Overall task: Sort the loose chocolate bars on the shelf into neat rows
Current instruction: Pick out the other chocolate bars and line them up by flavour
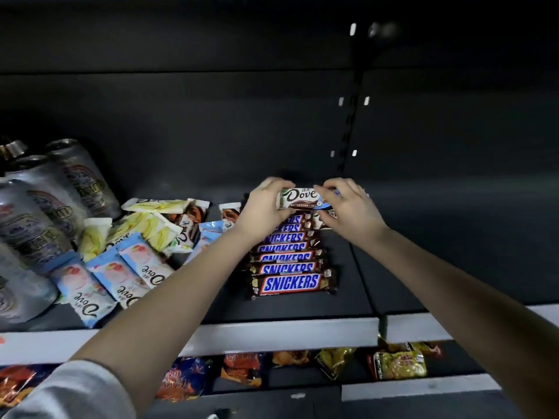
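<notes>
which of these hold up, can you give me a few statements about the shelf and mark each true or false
1. The left hand and the right hand both hold one Dove bar. True.
2. The Snickers bars lie scattered across the shelf. False: they lie in one overlapping row, running from front to back.
3. The loose Dove bars lie in a jumble left of the Snickers bars. True.
4. The cans are at the right end of the shelf. False: they are at its left end, beside the loose Dove bars.
</notes>
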`<action>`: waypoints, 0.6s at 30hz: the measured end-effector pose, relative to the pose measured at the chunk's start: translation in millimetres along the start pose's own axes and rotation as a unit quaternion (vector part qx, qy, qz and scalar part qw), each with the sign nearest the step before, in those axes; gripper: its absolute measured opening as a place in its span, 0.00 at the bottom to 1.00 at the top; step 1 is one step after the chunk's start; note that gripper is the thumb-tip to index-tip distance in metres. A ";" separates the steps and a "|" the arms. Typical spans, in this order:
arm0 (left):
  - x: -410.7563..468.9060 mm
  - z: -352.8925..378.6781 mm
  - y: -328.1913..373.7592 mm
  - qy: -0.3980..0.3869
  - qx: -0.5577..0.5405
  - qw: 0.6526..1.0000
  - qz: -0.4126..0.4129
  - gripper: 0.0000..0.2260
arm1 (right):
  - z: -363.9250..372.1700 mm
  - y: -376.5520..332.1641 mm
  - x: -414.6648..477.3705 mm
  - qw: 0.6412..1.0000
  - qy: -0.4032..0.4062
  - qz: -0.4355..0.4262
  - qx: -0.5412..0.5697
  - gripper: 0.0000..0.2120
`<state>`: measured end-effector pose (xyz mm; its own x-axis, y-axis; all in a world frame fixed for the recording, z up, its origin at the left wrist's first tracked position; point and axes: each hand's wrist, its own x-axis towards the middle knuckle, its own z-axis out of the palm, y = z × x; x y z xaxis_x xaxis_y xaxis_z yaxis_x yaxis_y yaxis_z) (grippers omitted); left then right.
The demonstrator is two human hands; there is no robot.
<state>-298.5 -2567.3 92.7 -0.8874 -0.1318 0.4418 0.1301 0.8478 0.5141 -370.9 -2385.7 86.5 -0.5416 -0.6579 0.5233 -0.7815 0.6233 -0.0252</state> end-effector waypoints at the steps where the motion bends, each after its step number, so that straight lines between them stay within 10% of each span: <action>1: 4.5 7.5 6.4 -0.014 -0.004 1.000 0.006 0.21 | -3.8 7.3 -5.3 1.000 -0.007 0.011 -0.006 0.23; 18: 21.3 68.8 29.7 -0.166 0.106 0.980 0.018 0.19 | -1.1 48.3 -55.2 0.988 -0.127 0.090 -0.014 0.23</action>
<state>-344.0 -2509.5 66.8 -0.9837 0.0445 0.1740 0.0995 0.9414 0.3222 -378.5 -2318.8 57.3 -0.7342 -0.6175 0.2823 -0.6584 0.7490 -0.0741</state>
